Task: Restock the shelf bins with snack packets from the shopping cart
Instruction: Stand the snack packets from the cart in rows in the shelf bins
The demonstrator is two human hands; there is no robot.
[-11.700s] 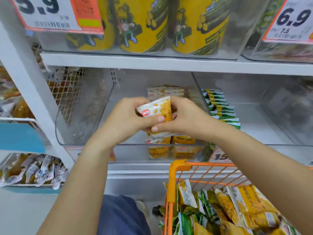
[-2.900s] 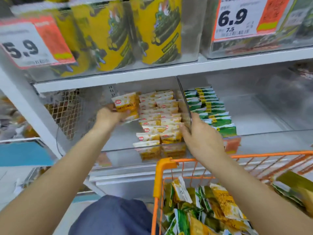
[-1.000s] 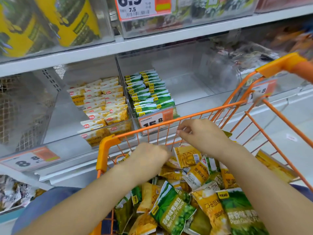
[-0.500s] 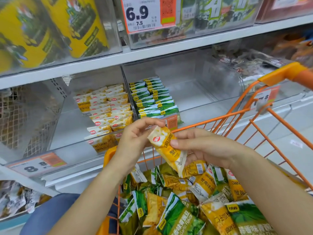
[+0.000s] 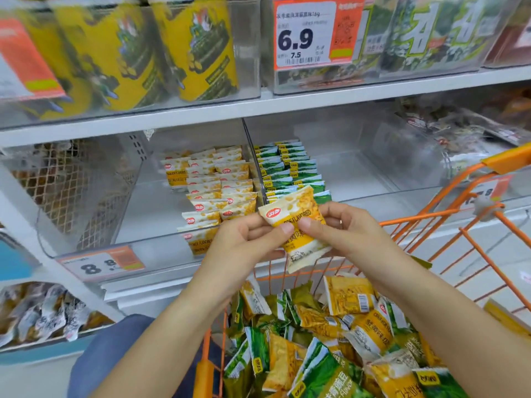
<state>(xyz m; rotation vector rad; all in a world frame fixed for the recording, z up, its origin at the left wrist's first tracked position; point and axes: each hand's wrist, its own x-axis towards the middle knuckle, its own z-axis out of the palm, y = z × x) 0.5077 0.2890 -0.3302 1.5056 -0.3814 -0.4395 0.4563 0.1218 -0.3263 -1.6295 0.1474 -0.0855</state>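
Observation:
A yellow and white snack packet [image 5: 296, 222] is held above the orange shopping cart [image 5: 448, 222], in front of the shelf. My left hand [image 5: 247, 239] pinches its left side and my right hand [image 5: 342, 228] pinches its right side. Behind it, the left clear bin [image 5: 94, 248] holds rows of the same yellow packets [image 5: 215, 182]. The bin to the right [image 5: 402, 179] has a stack of green packets [image 5: 290, 168] along its left wall. The cart below is piled with mixed yellow and green packets [image 5: 330, 340].
The shelf above carries yellow tubs [image 5: 198, 47] and seaweed packs behind a 6.9 price tag [image 5: 304, 33]. An 8.8 tag [image 5: 100, 262] is on the left bin's front. A lower bin at left [image 5: 43, 314] holds silvery packets. The floor lies to the right.
Both hands have lifted the yellow packet up from the cart toward the bins, turning it more upright. The view has tilted up toward the shelf.

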